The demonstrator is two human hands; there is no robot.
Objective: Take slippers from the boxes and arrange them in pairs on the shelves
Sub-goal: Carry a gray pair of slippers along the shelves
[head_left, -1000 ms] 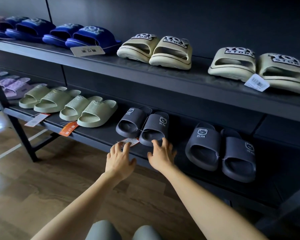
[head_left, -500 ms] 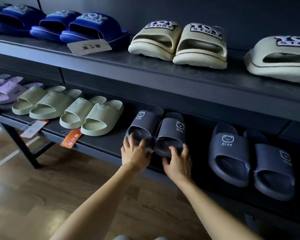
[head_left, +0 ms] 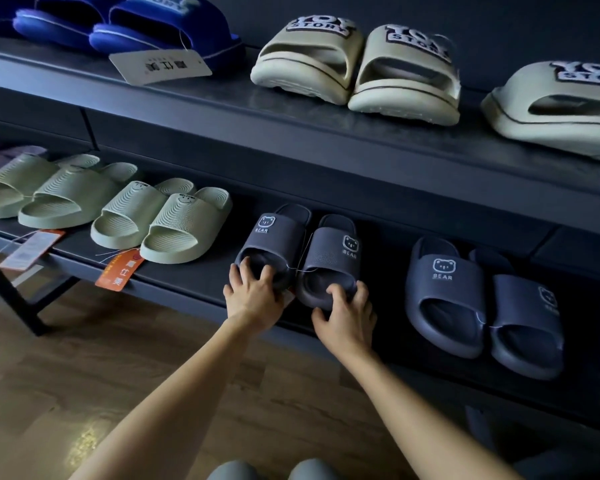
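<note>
Two bare hands reach for a pair of dark grey rubber bear slippers (head_left: 302, 247) that sit side by side, touching, on the dark lower shelf (head_left: 194, 277). Their toes point at the person.

The left hand (head_left: 253, 301) holds the toe end of the left one. Its fingers (head_left: 245, 268) are a little spread and bend over the front edge into the opening. The right hand (head_left: 347, 320) holds the toe end of the right one. Its fingers (head_left: 361, 292) curl over the front edge, and its thumb sticks out to the side. A thin string runs between the two slippers.

Just right of the bear slippers, on the same shelf, is a second dark grey bear pair (head_left: 445, 292). Just left of the bear slippers is a pale green ridged pair (head_left: 160, 223), with an orange paper tag (head_left: 118, 271) hanging off the shelf edge. Farther left is another pale green pair (head_left: 42, 194).

Above the bear slippers is the dark upper shelf (head_left: 291, 133). A cream pair with dark letters on top (head_left: 354, 67) stands there, almost straight above. Up and to the left are bright blue slippers (head_left: 146, 27) with a white tag (head_left: 160, 65). Up and to the right is one more cream slipper (head_left: 561, 109).

Below the bear slippers is a brown wood floor (head_left: 84, 375).
</note>
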